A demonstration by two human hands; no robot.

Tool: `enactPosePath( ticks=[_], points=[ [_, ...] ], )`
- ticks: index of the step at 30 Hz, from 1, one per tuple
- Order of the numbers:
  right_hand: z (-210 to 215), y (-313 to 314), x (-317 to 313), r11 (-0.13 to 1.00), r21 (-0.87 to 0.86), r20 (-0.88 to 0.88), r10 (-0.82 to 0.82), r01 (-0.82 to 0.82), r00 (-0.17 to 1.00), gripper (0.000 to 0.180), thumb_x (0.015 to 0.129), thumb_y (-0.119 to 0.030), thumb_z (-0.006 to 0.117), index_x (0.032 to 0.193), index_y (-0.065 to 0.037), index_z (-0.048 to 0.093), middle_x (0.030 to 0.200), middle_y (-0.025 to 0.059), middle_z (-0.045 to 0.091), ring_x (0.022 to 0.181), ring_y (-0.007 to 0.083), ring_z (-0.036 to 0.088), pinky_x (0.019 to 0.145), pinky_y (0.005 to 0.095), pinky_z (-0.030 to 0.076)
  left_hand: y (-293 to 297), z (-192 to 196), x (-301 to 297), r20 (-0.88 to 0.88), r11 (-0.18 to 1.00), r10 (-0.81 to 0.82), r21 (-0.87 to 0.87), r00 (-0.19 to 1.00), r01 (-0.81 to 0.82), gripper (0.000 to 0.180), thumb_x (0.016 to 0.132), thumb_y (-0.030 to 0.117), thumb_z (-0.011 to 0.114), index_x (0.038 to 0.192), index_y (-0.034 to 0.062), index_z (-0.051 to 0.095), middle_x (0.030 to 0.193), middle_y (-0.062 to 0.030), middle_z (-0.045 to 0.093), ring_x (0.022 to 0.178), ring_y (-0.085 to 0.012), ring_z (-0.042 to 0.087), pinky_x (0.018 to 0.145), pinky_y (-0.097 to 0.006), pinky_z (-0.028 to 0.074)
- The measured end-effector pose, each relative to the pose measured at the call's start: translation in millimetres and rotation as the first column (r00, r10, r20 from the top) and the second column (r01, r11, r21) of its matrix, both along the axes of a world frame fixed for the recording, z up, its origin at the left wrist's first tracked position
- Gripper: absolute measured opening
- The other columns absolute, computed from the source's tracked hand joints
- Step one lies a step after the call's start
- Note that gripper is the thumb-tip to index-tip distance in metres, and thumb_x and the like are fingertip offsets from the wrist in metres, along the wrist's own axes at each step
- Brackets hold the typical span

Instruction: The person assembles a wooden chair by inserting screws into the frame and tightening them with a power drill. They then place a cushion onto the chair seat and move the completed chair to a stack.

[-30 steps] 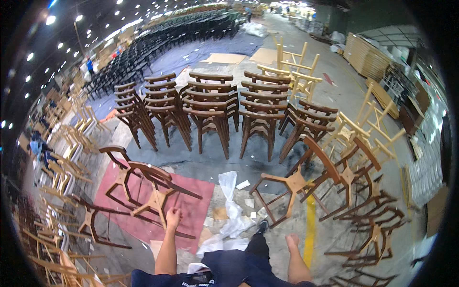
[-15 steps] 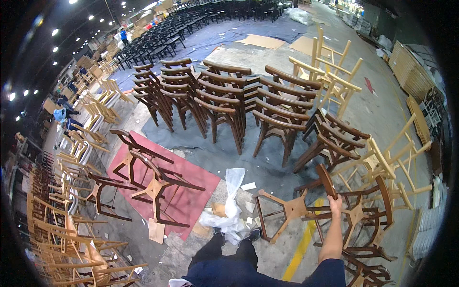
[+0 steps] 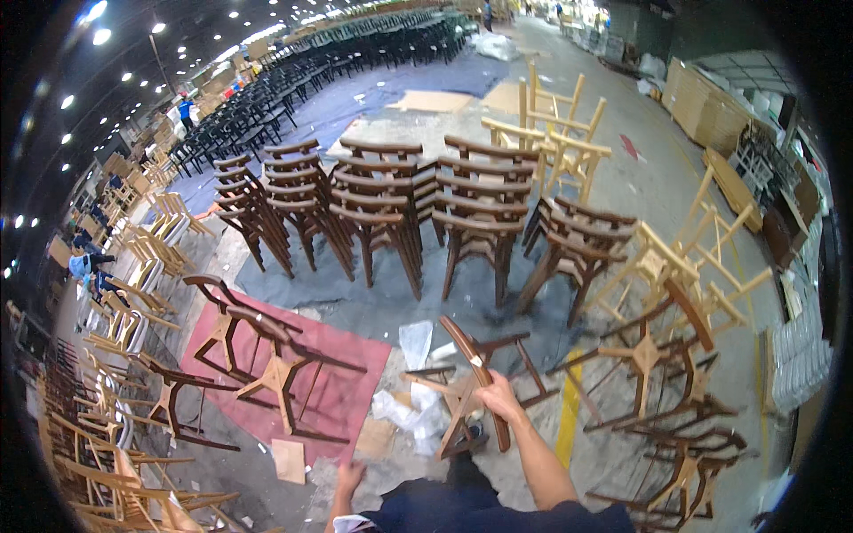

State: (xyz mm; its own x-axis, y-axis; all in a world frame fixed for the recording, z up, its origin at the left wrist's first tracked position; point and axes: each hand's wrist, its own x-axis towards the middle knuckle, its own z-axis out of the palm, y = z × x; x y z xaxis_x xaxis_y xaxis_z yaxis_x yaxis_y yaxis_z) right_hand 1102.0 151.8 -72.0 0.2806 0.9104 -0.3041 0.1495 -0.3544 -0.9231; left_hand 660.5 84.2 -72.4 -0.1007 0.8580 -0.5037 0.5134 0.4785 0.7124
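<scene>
The right hand [image 3: 499, 397] is closing its fingers around the curved top rail of a dark wooden chair frame [image 3: 471, 391], tipping it on the concrete floor [image 3: 613, 178] beside crumpled plastic wrap [image 3: 410, 410]. The left hand [image 3: 349, 475] is hanging empty, fingers loosely spread.

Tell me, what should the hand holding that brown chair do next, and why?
Probably carry it forward toward the stacked brown chairs. The right hand grips the dark chair by its curved back, the left hand hangs free, and the floor ahead looks passable.
</scene>
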Motion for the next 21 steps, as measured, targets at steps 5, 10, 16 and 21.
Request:
enactPosePath(
  ticks=[5,10,16,21],
  points=[
    [27.3,-99.8,-76.0,0.993,-0.012,0.123,0.122,-0.121,0.985,0.067,0.075,-0.020,0.088,0.133,0.004,0.065,0.105,0.0132,0.077,0.093,0.0221,0.073,0.086,0.0371,0.059,22.3,-11.1,26.9,0.498,0.963,0.270,-0.154,0.824,-0.222,0.022,0.106,0.027,0.065,0.095,0.0080,0.069,0.081,-0.0001,0.068,0.067,-0.0106,0.061,0.057,-0.026,0.044],
    [29.8,-227.7,-93.1,0.979,-0.146,0.216,0.175,-0.145,0.961,0.068,0.074,-0.026,0.094,0.132,0.000,0.068,0.109,0.0126,0.077,0.101,0.0208,0.071,0.092,0.0372,0.056,2.5,-38.2,49.6,0.711,0.910,0.220,-0.396,0.668,0.121,0.043,0.109,0.042,0.062,0.130,0.0044,0.060,0.114,-0.0155,0.074,0.103,-0.0257,0.076,0.083,-0.038,0.065],
    [36.6,-327.9,-101.4,0.938,-0.340,0.219,0.150,-0.068,0.964,0.068,0.071,-0.028,0.097,0.128,-0.001,0.070,0.113,0.0126,0.075,0.105,0.0233,0.070,0.096,0.0376,0.055,-19.6,-58.6,77.9,0.808,0.771,0.145,-0.454,0.571,0.447,0.072,0.107,0.060,0.058,0.145,0.0000,0.050,0.128,-0.0220,0.069,0.111,-0.0345,0.073,0.100,-0.050,0.061],
    [16.1,-403.2,-70.9,0.933,-0.336,0.245,0.216,-0.126,0.945,0.066,0.068,-0.026,0.100,0.124,-0.004,0.072,0.123,0.0115,0.069,0.117,0.0255,0.066,0.105,0.0375,0.052,-53.0,-56.2,157.6,0.756,0.659,0.114,-0.543,0.644,0.520,0.080,0.098,0.066,0.068,0.149,0.0081,0.045,0.123,-0.0181,0.064,0.102,-0.0313,0.072,0.091,-0.048,0.065]
  ],
)
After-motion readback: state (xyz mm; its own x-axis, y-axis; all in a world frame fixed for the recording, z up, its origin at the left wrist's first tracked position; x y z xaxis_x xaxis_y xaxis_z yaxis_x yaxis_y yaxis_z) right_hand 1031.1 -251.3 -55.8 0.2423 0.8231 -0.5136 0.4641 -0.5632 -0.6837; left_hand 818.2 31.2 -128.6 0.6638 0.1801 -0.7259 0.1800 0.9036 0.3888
